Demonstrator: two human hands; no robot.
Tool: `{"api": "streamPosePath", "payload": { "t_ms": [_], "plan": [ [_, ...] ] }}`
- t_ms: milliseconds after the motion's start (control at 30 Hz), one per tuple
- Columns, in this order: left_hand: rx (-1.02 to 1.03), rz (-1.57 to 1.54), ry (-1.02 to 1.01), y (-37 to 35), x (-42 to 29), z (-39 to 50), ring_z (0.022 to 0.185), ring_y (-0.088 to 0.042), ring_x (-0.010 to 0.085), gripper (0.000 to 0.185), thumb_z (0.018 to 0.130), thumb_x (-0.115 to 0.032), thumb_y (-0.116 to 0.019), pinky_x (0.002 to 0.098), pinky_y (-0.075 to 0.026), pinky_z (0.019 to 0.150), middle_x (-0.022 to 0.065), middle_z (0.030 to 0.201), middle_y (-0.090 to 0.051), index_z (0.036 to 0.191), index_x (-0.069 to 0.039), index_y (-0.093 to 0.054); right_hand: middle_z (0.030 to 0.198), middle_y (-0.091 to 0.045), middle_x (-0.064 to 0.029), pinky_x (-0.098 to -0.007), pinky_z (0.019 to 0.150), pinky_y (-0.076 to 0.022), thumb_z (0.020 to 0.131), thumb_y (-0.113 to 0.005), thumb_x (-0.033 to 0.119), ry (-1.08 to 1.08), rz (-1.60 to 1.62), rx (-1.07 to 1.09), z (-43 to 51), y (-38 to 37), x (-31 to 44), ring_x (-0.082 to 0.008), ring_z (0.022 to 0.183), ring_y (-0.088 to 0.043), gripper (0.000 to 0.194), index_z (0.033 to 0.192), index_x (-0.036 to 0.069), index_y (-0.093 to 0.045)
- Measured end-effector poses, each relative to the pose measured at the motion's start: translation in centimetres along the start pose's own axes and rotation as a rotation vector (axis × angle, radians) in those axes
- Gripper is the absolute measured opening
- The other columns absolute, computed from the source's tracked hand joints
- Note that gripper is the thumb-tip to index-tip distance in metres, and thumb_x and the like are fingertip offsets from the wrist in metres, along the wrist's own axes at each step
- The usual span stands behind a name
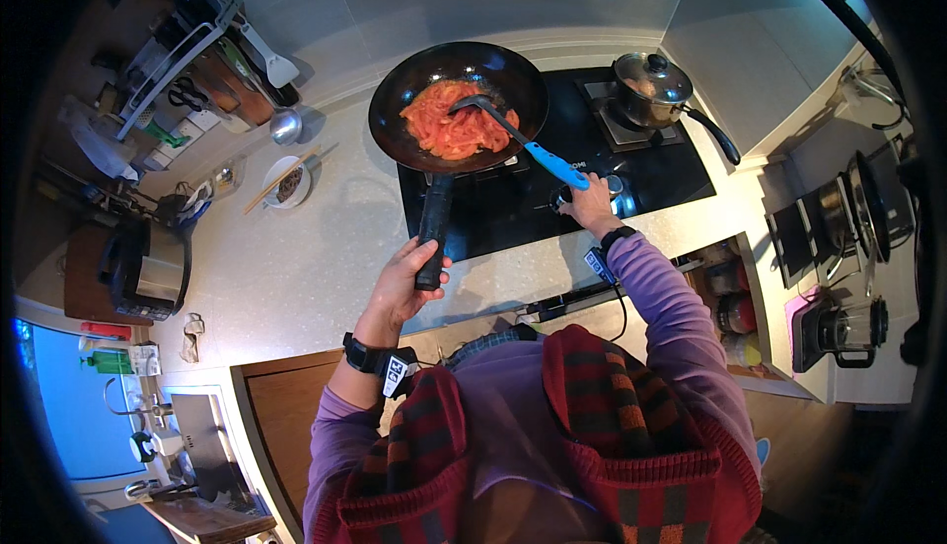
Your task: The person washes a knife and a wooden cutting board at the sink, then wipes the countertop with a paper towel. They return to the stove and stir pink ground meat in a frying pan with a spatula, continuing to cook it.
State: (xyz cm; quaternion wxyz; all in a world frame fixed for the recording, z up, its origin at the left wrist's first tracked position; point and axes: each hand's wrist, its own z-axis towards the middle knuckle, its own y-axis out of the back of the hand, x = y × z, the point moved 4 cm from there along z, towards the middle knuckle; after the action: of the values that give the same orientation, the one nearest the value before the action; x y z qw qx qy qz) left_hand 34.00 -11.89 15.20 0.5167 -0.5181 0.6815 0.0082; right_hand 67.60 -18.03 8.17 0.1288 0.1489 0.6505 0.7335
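My left hand (408, 275) grips the black handle of a dark wok (385, 130), which sits over the left part of the black cooktop (488, 222). Chopped tomatoes (459, 130) lie cooked down in the wok. A spatula with a blue handle (556, 165) leans over the wok's rim, its dark head in the tomatoes. My right hand (590, 202) is at a control knob (564, 198) near the cooktop's front, close under the end of the blue handle. Whether its fingers close on the knob cannot be seen clearly.
A lidded saucepan (651, 104) stands on the right burner. On the left counter are a white bowl (287, 183) with dark contents and chopsticks (277, 181) across it, and a metal ladle (285, 127). A rice cooker (152, 270) is at far left, a blender jug (851, 326) at far right.
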Motion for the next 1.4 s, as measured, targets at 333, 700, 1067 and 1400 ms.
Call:
{"api": "streamPosePath", "payload": {
  "t_ms": [333,700,1067,1400],
  "plan": [
    [0.002,0.036,0.004,-0.2,0.1,0.0,0.062,-0.055,0.0135,0.022,0.089,-0.026,-0.054,0.0248,-0.044,0.045,0.0065,0.082,-0.057,0.101,-0.01,-0.044,0.103,-0.057,-0.0121,-0.0428,0.081,-0.0421,0.065,-0.075,0.034,-0.048,0.174,-0.166,0.3,4.1,-0.8,-0.0306,0.099,-0.052,0.052,0.108,0.009,-0.061],
    [0.031,0.037,-0.01,-0.2,0.3,0.0,0.064,-0.056,0.013,0.026,0.087,-0.029,-0.059,0.0271,-0.045,0.05,0.0046,0.08,-0.057,0.101,-0.013,-0.044,0.095,-0.059,-0.0223,-0.0451,0.074,-0.0492,0.075,-0.059,0.018,0.176,0.158,0.025,1.5,13.9,7.5,-0.0396,0.083,-0.06,0.045,0.119,0.008,-0.051],
    [0.036,0.003,-0.023,-0.5,0.2,-0.1,0.062,-0.056,0.0141,0.024,0.087,-0.026,-0.059,0.0268,-0.043,0.048,0.0066,0.08,-0.057,0.101,-0.011,-0.045,0.064,-0.059,-0.008,-0.0256,0.042,-0.0444,0.077,-0.063,0.013,-0.067,0.696,0.206,10.2,13.5,4.3,-0.0133,0.044,-0.053,0.028,0.103,0.002,-0.064],
    [0.012,0.009,-0.006,-0.5,0.0,-0.4,0.063,-0.055,0.0139,0.023,0.088,-0.026,-0.058,0.0269,-0.044,0.048,0.0064,0.08,-0.056,0.099,-0.011,-0.044,0.06,-0.057,-0.0053,-0.0245,0.039,-0.04,0.075,-0.063,0.012,0.085,0.592,0.408,5.2,20.3,4.5,-0.0111,0.043,-0.051,0.028,0.102,0.005,-0.066]
  ]
}}
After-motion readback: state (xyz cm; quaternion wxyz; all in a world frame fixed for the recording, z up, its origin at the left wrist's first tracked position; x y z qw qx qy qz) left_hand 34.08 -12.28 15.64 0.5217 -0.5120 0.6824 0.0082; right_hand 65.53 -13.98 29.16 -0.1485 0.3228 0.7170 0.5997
